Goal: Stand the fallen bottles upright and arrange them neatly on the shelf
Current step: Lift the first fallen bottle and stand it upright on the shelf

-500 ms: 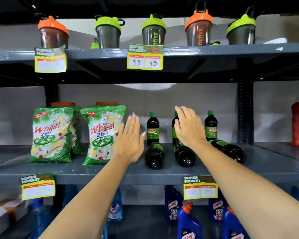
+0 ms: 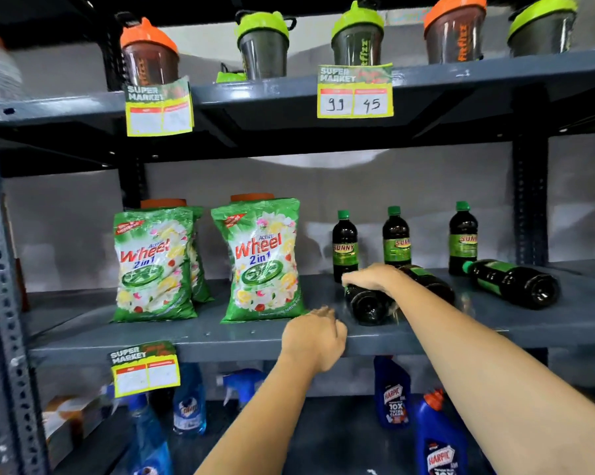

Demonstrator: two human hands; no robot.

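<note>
A dark grey metal shelving unit [image 2: 323, 341] fills the view, with a perforated steel upright [image 2: 1, 303] at the left edge and another upright [image 2: 529, 200] at the right. Behind the shelves is a plain pale grey wall [image 2: 323, 190], lit by a soft bright patch near its top. Yellow-edged price labels [image 2: 355, 91] hang from the shelf fronts. The lowest level lies in shadow.

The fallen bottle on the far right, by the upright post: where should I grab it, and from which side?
Grip the far-right fallen bottle around its broad labelled middle, coming down from above. It lies on its side, base toward the shelf front and green cap angled back-left close to a standing bottle. I'd probably swing the cap up and forward, away from that neighbour, to stand it.
</note>
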